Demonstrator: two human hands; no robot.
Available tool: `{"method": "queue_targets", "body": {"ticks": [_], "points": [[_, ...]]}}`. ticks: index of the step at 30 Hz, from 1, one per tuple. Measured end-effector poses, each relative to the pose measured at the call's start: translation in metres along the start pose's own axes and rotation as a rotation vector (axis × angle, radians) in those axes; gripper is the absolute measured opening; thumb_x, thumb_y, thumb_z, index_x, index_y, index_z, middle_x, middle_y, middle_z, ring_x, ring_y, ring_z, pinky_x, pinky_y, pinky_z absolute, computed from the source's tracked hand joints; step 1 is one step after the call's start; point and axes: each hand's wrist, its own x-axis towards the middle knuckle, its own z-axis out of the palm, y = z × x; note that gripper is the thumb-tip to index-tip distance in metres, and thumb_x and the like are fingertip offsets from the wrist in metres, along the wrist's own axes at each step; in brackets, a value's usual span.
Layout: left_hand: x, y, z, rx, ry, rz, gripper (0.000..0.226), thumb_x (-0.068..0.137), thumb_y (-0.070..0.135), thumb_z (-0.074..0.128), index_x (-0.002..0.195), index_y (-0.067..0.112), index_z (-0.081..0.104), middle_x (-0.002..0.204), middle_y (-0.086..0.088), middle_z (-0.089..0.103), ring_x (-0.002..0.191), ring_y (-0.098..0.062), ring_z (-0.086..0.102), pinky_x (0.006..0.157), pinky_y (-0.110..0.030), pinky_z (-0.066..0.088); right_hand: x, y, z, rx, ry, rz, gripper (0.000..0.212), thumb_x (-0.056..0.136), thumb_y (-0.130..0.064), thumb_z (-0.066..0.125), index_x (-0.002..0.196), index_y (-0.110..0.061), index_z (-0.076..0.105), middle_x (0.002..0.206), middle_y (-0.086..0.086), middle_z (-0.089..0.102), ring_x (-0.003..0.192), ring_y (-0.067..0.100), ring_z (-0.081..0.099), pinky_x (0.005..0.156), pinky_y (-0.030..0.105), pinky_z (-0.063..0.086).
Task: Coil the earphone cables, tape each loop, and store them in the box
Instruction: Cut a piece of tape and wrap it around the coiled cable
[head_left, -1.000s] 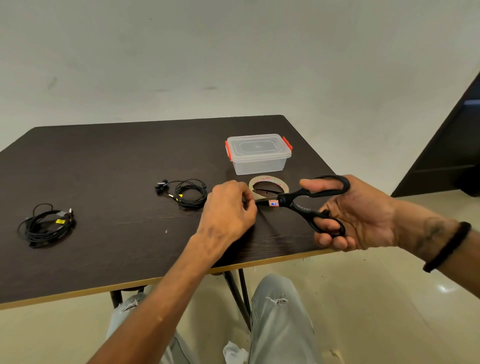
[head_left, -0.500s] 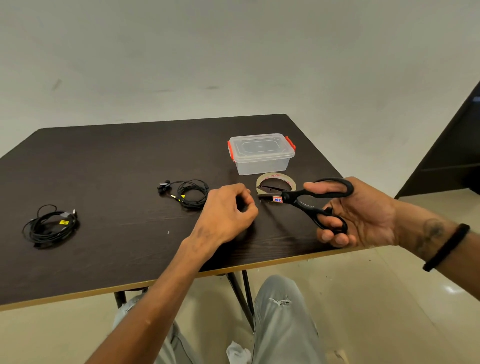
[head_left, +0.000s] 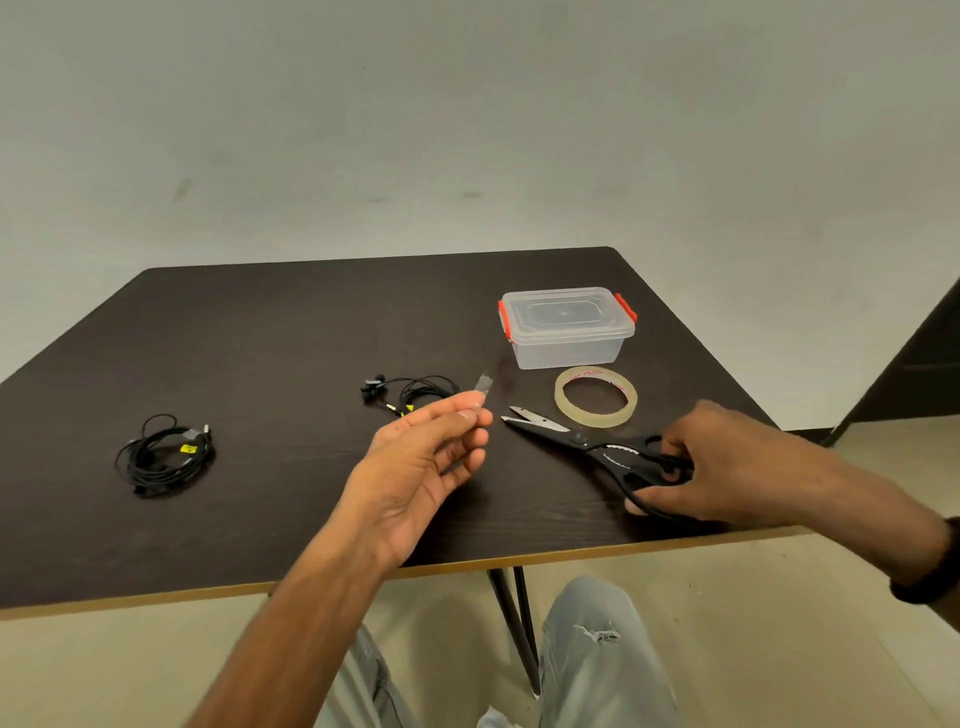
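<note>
We find the short clear strip of cut tape (head_left: 484, 385) pinched at the fingertips of our left hand (head_left: 431, 457), raised above the dark wooden table (head_left: 270, 332) with its sticky length standing free, presumably so it does not fold on itself before it meets a cable. Just beyond it lies the smaller coil of black earphone cable (head_left: 415, 395), loosely looped with its earbuds trailing left; we judge this the loop the strip is meant for. The larger black cable bundle with a yellow tag (head_left: 163, 457) rests well apart at the left.

Our right hand (head_left: 727, 467) curls round the handles of the black scissors (head_left: 587, 447), which lie low on the table, blades slightly parted and pointing left. Just behind the blades sits the clear tape roll (head_left: 596, 397), and behind that the transparent plastic box with red clips (head_left: 567, 327), its lid on.
</note>
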Motion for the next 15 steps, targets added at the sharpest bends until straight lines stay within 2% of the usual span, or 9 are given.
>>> {"method": "queue_targets", "body": {"ticks": [1, 3, 5, 7, 9, 10, 12, 15], "points": [[-0.001, 0.001, -0.003, -0.009, -0.008, 0.0, 0.03, 0.085, 0.007, 0.073, 0.115, 0.007, 0.076, 0.103, -0.01, 0.077, 0.083, -0.014, 0.068, 0.086, -0.03, 0.057, 0.001, 0.0, 0.001, -0.029, 0.016, 0.003, 0.05, 0.07, -0.073, 0.08, 0.079, -0.025, 0.066, 0.093, -0.007, 0.055, 0.079, 0.01, 0.054, 0.07, 0.029, 0.052], [-0.003, 0.004, -0.007, 0.003, -0.025, 0.007, 0.036, 0.079, 0.01, 0.077, 0.115, 0.007, 0.076, 0.104, -0.01, 0.076, 0.084, -0.014, 0.068, 0.087, -0.03, 0.057, 0.002, 0.001, 0.0, -0.057, 0.005, 0.013, 0.05, 0.07, -0.074, 0.079, 0.093, -0.033, 0.065, 0.102, -0.011, 0.048, 0.096, 0.011, 0.053, 0.083, 0.033, 0.054], [-0.004, 0.004, -0.012, 0.034, -0.038, 0.018, 0.036, 0.073, 0.013, 0.082, 0.108, 0.011, 0.08, 0.105, -0.011, 0.075, 0.084, -0.014, 0.069, 0.086, -0.03, 0.057, 0.0, 0.0, -0.004, -0.012, -0.018, 0.009, 0.048, 0.072, -0.069, 0.081, 0.102, -0.034, 0.069, 0.102, -0.016, 0.056, 0.099, 0.009, 0.059, 0.084, 0.03, 0.055], [-0.006, 0.003, -0.015, 0.084, -0.049, 0.036, 0.036, 0.067, 0.016, 0.085, 0.103, 0.013, 0.081, 0.104, -0.013, 0.074, 0.083, -0.014, 0.069, 0.085, -0.028, 0.058, 0.0, -0.006, -0.007, 0.086, 0.077, -0.049, 0.037, 0.079, -0.061, 0.081, 0.102, -0.032, 0.074, 0.103, -0.018, 0.065, 0.101, 0.007, 0.065, 0.086, 0.028, 0.054], [-0.01, 0.002, -0.016, 0.163, -0.069, 0.051, 0.035, 0.069, 0.017, 0.084, 0.103, 0.012, 0.08, 0.103, -0.014, 0.073, 0.082, -0.014, 0.067, 0.083, -0.028, 0.057, 0.003, -0.022, -0.007, 0.275, 0.222, -0.151, 0.027, 0.085, -0.051, 0.078, 0.105, -0.033, 0.076, 0.103, -0.022, 0.069, 0.1, 0.002, 0.067, 0.087, 0.024, 0.053], [-0.013, 0.001, -0.015, 0.206, -0.085, 0.055, 0.035, 0.071, 0.017, 0.083, 0.105, 0.011, 0.079, 0.103, -0.014, 0.073, 0.083, -0.014, 0.066, 0.083, -0.028, 0.056, 0.006, -0.034, -0.006, 0.419, 0.242, -0.196, 0.025, 0.086, -0.048, 0.079, 0.107, -0.034, 0.077, 0.101, -0.023, 0.072, 0.097, -0.001, 0.069, 0.085, 0.02, 0.053], [-0.017, 0.0, -0.015, 0.273, -0.112, 0.057, 0.034, 0.074, 0.018, 0.082, 0.106, 0.01, 0.079, 0.101, -0.014, 0.073, 0.083, -0.014, 0.066, 0.083, -0.028, 0.055, 0.012, -0.059, -0.004, 0.709, 0.157, -0.255, 0.027, 0.083, -0.045, 0.082, 0.108, -0.034, 0.078, 0.099, -0.022, 0.076, 0.095, -0.002, 0.071, 0.086, 0.016, 0.056], [-0.019, 0.002, -0.022, 0.308, -0.118, 0.066, 0.03, 0.077, 0.018, 0.081, 0.107, 0.011, 0.08, 0.097, -0.01, 0.073, 0.083, -0.013, 0.067, 0.082, -0.027, 0.055, 0.027, -0.082, 0.004, 0.916, 0.033, -0.292, 0.037, 0.078, -0.041, 0.089, 0.111, -0.029, 0.079, 0.103, -0.01, 0.08, 0.1, 0.011, 0.075, 0.092, 0.036, 0.062]]}}
